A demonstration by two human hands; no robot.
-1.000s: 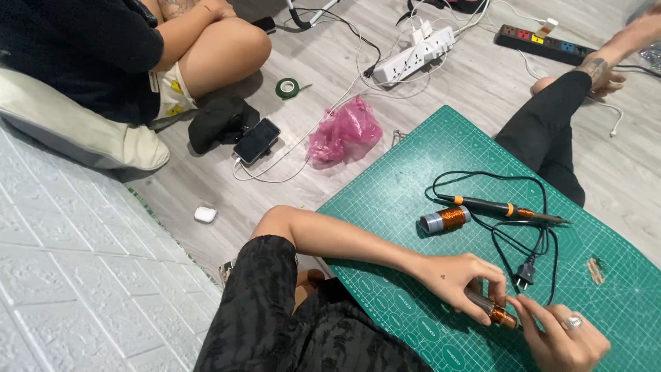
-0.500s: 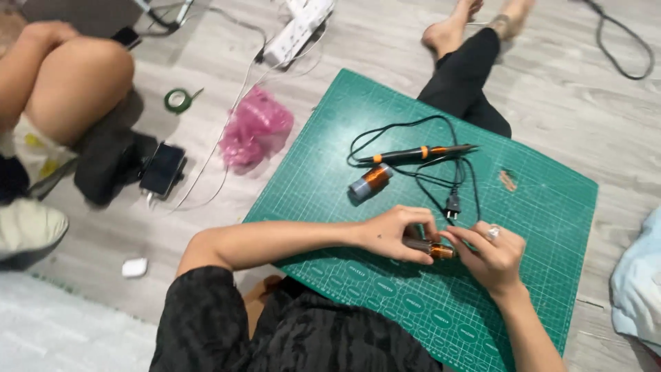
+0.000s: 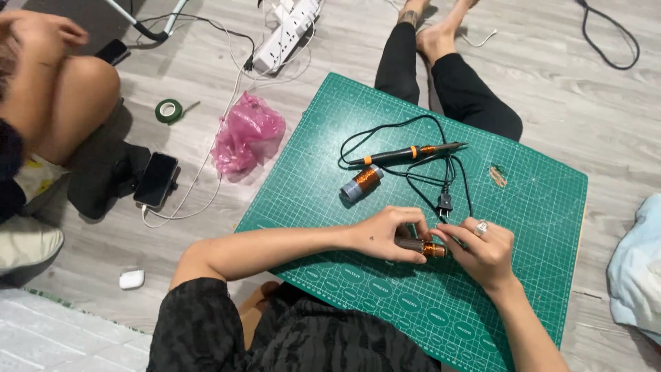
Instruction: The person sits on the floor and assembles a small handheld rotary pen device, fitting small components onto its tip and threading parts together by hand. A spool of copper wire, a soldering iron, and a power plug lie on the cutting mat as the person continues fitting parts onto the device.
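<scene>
My left hand (image 3: 387, 233) and my right hand (image 3: 480, 249) meet over the green cutting mat (image 3: 523, 227). Together they hold a small cylinder wound with copper wire (image 3: 425, 247), the left gripping its dark end, the right pinching the copper end. A second copper coil on a grey tube (image 3: 361, 184) lies on the mat just beyond my left hand. Behind it rests a black and orange soldering iron (image 3: 406, 153) with its black cord and plug (image 3: 444, 204) looped near my fingers.
A pink plastic bag (image 3: 246, 134), a roll of green tape (image 3: 167, 109), a phone on a cable (image 3: 156, 178) and a white power strip (image 3: 286, 34) lie on the grey floor. Another person sits at the left (image 3: 51, 89). A pale cloth (image 3: 637, 269) lies right.
The view has swung, so the mat and hands sit more central and lower. Both hands stay closed on the small copper coil, turning it slightly; the iron and spare coil have not moved.
</scene>
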